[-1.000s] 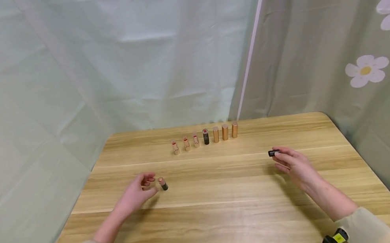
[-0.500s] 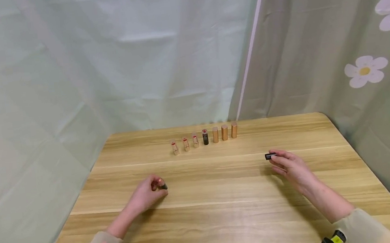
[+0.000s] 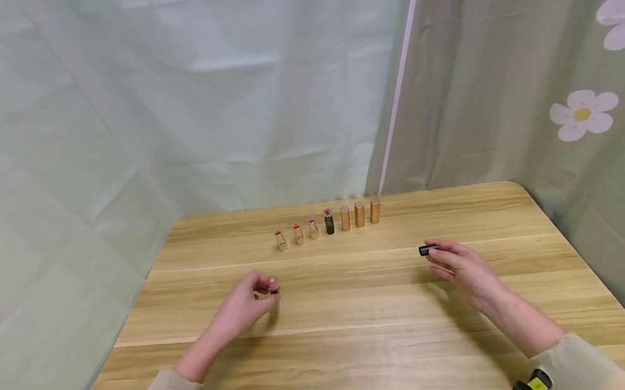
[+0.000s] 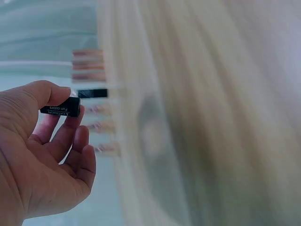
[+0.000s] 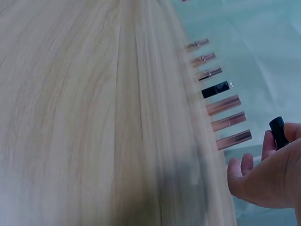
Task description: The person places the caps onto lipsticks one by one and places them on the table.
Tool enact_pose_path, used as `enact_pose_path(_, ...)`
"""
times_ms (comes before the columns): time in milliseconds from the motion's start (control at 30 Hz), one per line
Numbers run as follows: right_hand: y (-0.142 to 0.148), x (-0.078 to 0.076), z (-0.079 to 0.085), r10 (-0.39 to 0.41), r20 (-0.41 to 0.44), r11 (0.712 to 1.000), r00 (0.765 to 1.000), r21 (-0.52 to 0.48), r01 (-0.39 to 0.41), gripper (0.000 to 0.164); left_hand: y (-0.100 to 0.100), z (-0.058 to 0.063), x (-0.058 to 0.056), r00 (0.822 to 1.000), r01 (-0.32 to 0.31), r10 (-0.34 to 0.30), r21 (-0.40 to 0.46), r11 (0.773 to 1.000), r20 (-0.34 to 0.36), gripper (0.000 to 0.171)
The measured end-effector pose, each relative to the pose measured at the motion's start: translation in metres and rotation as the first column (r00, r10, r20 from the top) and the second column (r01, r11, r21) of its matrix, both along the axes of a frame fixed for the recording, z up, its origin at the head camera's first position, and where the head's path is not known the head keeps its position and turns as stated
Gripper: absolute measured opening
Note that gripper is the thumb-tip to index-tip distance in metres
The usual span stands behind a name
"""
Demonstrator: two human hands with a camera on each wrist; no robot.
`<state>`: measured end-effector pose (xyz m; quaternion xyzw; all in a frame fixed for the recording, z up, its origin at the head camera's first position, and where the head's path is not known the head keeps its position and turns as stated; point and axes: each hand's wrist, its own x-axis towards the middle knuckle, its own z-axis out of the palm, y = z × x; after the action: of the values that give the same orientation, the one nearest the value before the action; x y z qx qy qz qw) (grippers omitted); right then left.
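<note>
My left hand [image 3: 242, 306] is raised a little over the left part of the wooden table, pinching a small lipstick [image 3: 274, 287] between thumb and fingers. In the left wrist view, the lipstick's black base [image 4: 61, 108] shows white lettering; its other end is mostly hidden by the fingers. On the right, my right hand [image 3: 467, 271] holds a black cylindrical cap [image 3: 426, 250] above the table, its end pointing left. The right wrist view shows that black cap [image 5: 278, 131] held by thumb and fingers, its lower part covered by the hand.
A row of upright lipsticks stands near the table's [image 3: 342, 370] back edge: copper-coloured tubes [image 3: 359, 214] to the right, a black tube [image 3: 329, 222] in the middle, and gold tubes with clear tops [image 3: 298, 233] to the left. Pale curtains [image 3: 257, 99] enclose the table.
The left hand has closed its fingers on the lipstick, lifted it and moved right. With the black cap in it, the right hand has shifted slightly left. The row stays put.
</note>
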<state>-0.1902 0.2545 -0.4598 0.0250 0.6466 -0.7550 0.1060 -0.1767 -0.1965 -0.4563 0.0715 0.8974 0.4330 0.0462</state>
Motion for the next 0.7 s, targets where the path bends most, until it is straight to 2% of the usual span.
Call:
enact_pose_path(233,-0.006,-0.001,0.0,0.007,-0.017,1.0,1.0,-0.009,-0.007,0.04,0.028,0.013,0.0,0.994,0.063,-0.063,-0.002,0.998,-0.095,0.019)
enact_pose_path(533,-0.015,0.0,-0.001,0.019,-0.025,1.0,1.0,-0.009,-0.02,0.044,0.056,0.021,-0.002,0.982,0.152,-0.158,-0.057,0.987,-0.108,0.03)
enact_pose_path(700,-0.028,0.001,0.001,0.025,-0.026,1.0,0.999,-0.007,-0.026,0.051,0.07,0.022,-0.004,0.98,0.176,-0.176,-0.004,0.984,-0.095,0.023)
